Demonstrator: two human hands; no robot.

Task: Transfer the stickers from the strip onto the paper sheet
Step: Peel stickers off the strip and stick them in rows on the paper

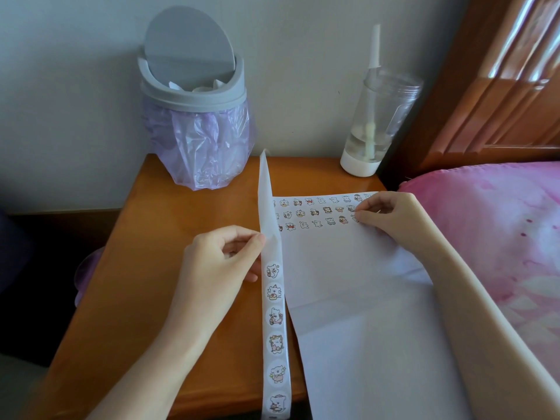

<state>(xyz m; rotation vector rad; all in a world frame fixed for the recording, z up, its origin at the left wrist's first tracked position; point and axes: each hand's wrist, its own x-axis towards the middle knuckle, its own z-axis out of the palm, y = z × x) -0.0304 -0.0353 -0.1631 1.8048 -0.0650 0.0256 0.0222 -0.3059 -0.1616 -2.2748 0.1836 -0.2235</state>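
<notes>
Forearms reach in from the near edge, with the left hand [221,256] raised over the wooden table [157,268] and the right hand [385,216] lowered onto the paper sheet [348,283], which lies on the table's right side beside pink bedding [500,225]. A grey bin [194,95] and a clear bottle [372,122] stand by the wall. The left thumb and fingers pinch the strip [274,313] where its bare backing rises, while the right hand's curled fingertips pinch a sticker [355,218] ending the sheet's third row.
</notes>
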